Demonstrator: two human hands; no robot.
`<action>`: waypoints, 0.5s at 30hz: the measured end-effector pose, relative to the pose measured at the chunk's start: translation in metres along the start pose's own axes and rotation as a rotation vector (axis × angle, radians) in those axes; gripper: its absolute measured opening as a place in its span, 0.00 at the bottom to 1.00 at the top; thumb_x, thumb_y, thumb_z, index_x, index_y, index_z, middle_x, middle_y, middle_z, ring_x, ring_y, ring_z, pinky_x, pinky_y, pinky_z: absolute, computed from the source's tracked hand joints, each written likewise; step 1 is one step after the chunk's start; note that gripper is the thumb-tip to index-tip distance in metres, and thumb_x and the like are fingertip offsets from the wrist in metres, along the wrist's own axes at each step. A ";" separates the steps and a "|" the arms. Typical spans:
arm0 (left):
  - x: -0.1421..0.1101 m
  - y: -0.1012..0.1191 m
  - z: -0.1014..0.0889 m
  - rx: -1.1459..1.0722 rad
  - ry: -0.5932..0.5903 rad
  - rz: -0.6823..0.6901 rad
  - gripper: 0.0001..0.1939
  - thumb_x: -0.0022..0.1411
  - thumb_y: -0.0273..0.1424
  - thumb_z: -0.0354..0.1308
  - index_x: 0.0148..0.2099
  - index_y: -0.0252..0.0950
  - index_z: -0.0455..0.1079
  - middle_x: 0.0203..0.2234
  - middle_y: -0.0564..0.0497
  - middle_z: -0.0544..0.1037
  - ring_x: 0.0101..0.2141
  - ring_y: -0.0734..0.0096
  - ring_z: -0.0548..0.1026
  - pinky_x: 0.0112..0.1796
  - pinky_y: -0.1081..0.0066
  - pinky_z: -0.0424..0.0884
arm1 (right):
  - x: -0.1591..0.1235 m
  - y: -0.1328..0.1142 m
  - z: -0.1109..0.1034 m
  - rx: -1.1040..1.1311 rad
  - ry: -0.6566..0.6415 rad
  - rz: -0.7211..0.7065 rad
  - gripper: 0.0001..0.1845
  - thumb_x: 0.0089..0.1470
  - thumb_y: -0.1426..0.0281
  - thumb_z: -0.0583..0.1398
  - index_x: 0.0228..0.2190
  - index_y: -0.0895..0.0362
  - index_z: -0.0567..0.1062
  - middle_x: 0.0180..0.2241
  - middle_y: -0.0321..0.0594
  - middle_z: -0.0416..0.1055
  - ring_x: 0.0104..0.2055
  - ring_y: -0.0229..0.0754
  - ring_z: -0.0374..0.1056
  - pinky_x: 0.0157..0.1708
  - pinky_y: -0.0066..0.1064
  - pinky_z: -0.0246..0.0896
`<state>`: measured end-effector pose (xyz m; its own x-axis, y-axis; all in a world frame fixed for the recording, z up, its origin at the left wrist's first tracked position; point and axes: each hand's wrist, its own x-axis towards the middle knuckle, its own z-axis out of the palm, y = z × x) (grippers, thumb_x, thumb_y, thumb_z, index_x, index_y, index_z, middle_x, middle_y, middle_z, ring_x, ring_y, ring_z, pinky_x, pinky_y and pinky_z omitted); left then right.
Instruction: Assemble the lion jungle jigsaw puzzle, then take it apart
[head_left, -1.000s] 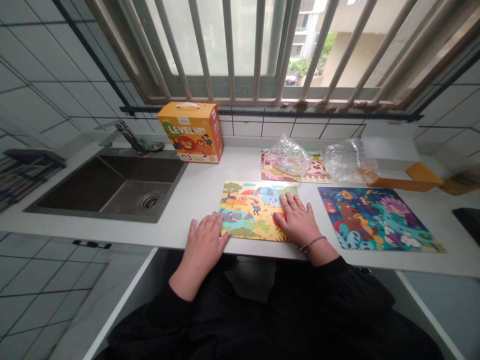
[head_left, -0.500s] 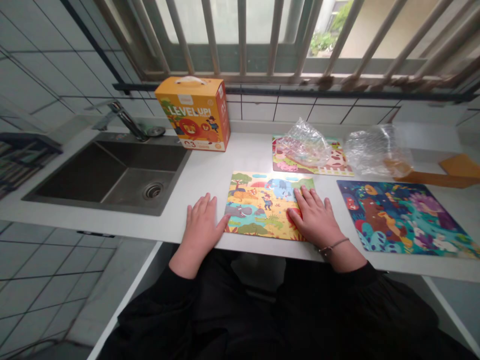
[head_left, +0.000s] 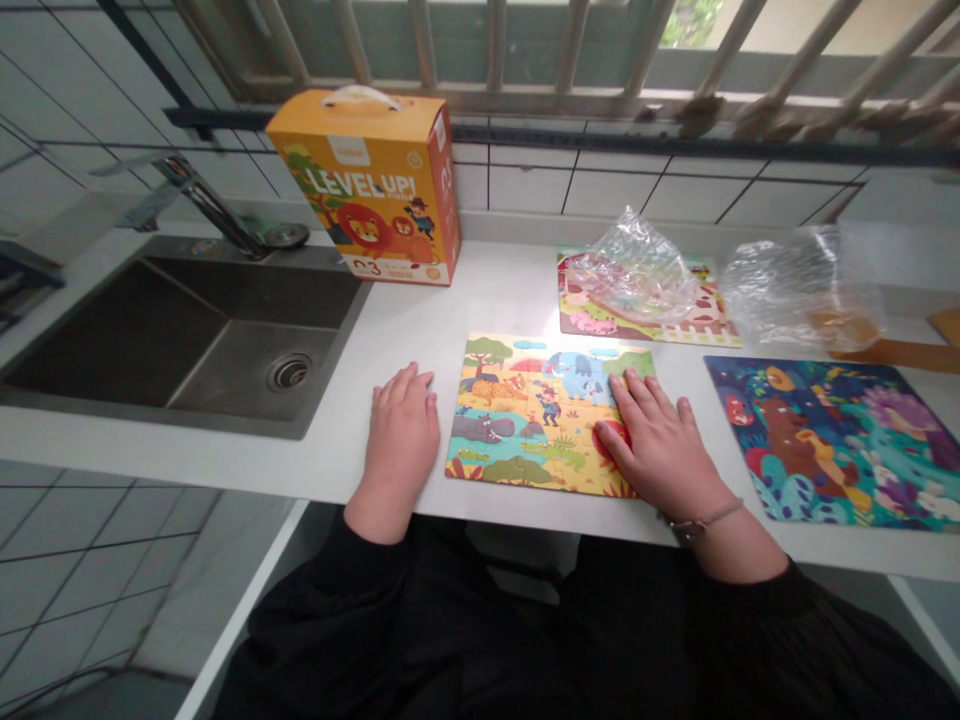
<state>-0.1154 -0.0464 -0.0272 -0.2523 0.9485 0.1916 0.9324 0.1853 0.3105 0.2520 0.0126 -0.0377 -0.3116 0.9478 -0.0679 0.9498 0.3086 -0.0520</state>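
Note:
A jigsaw puzzle (head_left: 525, 410) with savanna animals lies flat near the counter's front edge, its pieces joined. My right hand (head_left: 660, 435) rests palm down over the puzzle's right side, fingers stretched out and holding nothing. Beside the puzzle's left edge, my left hand (head_left: 401, 430) lies on the white counter (head_left: 409, 315), apart from the puzzle, with its fingers extended and nothing in it. A dark blue forest-animal puzzle (head_left: 840, 440) lies to the right of my right hand.
Behind, a farm picture puzzle (head_left: 600, 325) lies under a clear plastic bag (head_left: 637, 270); another plastic bag (head_left: 802, 285) is beside it. An orange puzzle box (head_left: 375, 200) stands at the back, next to the sink (head_left: 225, 370) and faucet (head_left: 214, 205). Barred window above.
My left hand has drawn its thumb in and moved off the puzzle's left edge. My right hand stays on the puzzle. The view has tilted down and come closer.

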 end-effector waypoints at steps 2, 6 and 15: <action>0.000 0.000 0.002 -0.015 0.013 0.005 0.23 0.81 0.28 0.45 0.68 0.30 0.75 0.73 0.32 0.75 0.73 0.45 0.71 0.76 0.39 0.62 | -0.002 -0.001 -0.001 0.006 0.006 0.008 0.43 0.80 0.49 0.43 0.84 0.55 0.51 0.85 0.49 0.45 0.86 0.65 0.43 0.80 0.71 0.43; -0.004 0.021 0.007 -0.047 -0.008 0.125 0.28 0.84 0.32 0.43 0.77 0.27 0.66 0.77 0.30 0.69 0.77 0.46 0.67 0.78 0.41 0.58 | -0.006 -0.012 -0.002 0.005 0.043 0.027 0.40 0.81 0.54 0.44 0.84 0.57 0.51 0.84 0.54 0.48 0.85 0.66 0.46 0.79 0.76 0.42; -0.007 0.121 0.032 0.142 -0.330 0.366 0.40 0.84 0.44 0.48 0.86 0.25 0.52 0.85 0.32 0.45 0.84 0.43 0.45 0.81 0.43 0.44 | -0.007 -0.068 -0.008 0.039 0.031 -0.051 0.39 0.80 0.56 0.48 0.82 0.62 0.58 0.84 0.57 0.44 0.87 0.64 0.43 0.81 0.70 0.40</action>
<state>0.0077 -0.0221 -0.0202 0.1714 0.9841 -0.0469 0.9760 -0.1631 0.1440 0.1898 -0.0144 -0.0253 -0.3576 0.9333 -0.0337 0.9309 0.3534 -0.0930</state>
